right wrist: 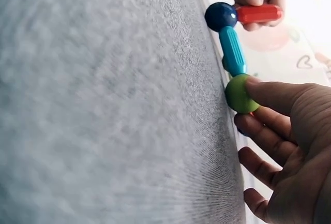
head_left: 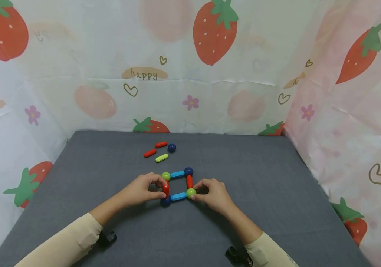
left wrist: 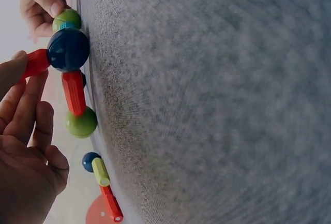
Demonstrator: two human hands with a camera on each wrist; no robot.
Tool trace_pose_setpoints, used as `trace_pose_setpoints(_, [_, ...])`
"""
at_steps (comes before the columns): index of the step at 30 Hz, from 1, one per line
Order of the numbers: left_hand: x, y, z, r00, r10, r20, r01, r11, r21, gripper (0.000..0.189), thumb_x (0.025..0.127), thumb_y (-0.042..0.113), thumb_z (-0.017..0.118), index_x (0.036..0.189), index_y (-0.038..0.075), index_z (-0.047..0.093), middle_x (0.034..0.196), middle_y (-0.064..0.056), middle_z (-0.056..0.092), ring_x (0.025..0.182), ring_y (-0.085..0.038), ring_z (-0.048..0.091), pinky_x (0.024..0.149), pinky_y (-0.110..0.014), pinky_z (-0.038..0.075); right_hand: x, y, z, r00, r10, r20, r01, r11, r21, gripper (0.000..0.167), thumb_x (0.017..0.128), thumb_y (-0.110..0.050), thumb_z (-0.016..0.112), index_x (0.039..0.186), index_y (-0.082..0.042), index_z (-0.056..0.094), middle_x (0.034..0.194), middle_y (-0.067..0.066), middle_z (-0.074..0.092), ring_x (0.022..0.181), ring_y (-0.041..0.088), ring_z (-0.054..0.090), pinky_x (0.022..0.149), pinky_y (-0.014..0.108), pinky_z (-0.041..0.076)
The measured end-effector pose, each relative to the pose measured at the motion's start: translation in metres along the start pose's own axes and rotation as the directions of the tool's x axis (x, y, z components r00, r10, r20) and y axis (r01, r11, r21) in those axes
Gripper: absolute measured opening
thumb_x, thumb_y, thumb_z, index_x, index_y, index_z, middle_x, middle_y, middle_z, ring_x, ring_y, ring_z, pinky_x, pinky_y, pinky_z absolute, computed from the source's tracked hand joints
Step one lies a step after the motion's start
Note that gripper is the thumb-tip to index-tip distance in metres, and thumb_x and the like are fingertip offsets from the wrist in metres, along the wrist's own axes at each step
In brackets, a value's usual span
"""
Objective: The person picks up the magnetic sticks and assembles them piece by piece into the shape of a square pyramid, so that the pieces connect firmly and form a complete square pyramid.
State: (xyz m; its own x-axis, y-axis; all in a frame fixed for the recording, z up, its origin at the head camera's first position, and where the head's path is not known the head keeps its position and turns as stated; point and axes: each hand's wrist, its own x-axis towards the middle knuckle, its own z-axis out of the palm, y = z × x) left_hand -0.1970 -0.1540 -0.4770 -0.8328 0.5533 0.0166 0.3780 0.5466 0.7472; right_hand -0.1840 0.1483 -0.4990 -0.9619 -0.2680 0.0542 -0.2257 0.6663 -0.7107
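Note:
A square frame of magnetic rods and balls lies on the table in the head view. My left hand (head_left: 148, 187) pinches a red rod (left wrist: 36, 62) that stands up from the near-left navy ball (left wrist: 69, 50). Another red rod (left wrist: 74, 93) joins that ball to the far-left green ball (left wrist: 81, 122). With thumb and fingers, my right hand (head_left: 213, 194) pinches the near-right green ball (right wrist: 241, 94). Between the two near balls runs a blue rod (head_left: 178, 197). A second blue rod (head_left: 177, 174), a far-right navy ball (head_left: 188, 171) and a red rod (head_left: 189, 181) complete the outline.
Behind the frame lie two loose red rods, one left (head_left: 150, 153) and one farther back (head_left: 161, 144), a yellow-green rod (head_left: 161, 158) and a navy ball (head_left: 171, 148). Grey cloth (head_left: 270, 200) covers the table. Strawberry-print curtains (head_left: 190, 85) enclose its back and sides.

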Motion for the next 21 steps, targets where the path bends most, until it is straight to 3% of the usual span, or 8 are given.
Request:
trace_pose_setpoints(7, [-0.002, 0.001, 0.002, 1.0, 0.014, 0.004, -0.014, 1.0, 0.015, 0.024, 0.091, 0.038, 0.079, 0.11, 0.028, 0.071, 0.106, 0.006, 0.064, 0.102, -0.016, 0.059, 0.088, -0.039, 0.051, 0.006, 0.0, -0.005, 1.0, -0.009, 0.019, 0.009, 1.0, 0.008, 0.02, 0.083, -0.031, 0.087, 0.101, -0.03, 0.078, 0.098, -0.014, 0.072, 0.098, 0.013, 0.06, 0.091, 0.044, 0.048])
trace_pose_setpoints(14, [0.002, 0.007, 0.013, 0.999, 0.031, -0.042, -0.03, 0.999, 0.025, 0.02, 0.09, 0.036, 0.08, 0.106, 0.03, 0.071, 0.1, 0.012, 0.066, 0.101, -0.019, 0.06, 0.086, -0.041, 0.051, 0.02, 0.006, -0.011, 0.998, 0.004, 0.064, -0.003, 1.0, -0.015, 0.022, 0.086, -0.031, 0.085, 0.107, -0.031, 0.078, 0.106, -0.013, 0.072, 0.108, 0.017, 0.061, 0.1, 0.047, 0.047])
trace_pose_setpoints(21, [0.005, 0.015, 0.019, 0.997, 0.042, -0.059, -0.038, 0.997, 0.074, 0.019, 0.091, 0.035, 0.079, 0.107, 0.03, 0.071, 0.097, 0.013, 0.067, 0.098, -0.018, 0.057, 0.082, -0.035, 0.047, 0.036, 0.013, -0.017, 0.992, 0.008, 0.125, -0.008, 1.0, -0.002, 0.021, 0.088, -0.027, 0.083, 0.109, -0.028, 0.078, 0.111, -0.009, 0.072, 0.104, 0.016, 0.062, 0.091, 0.042, 0.051])
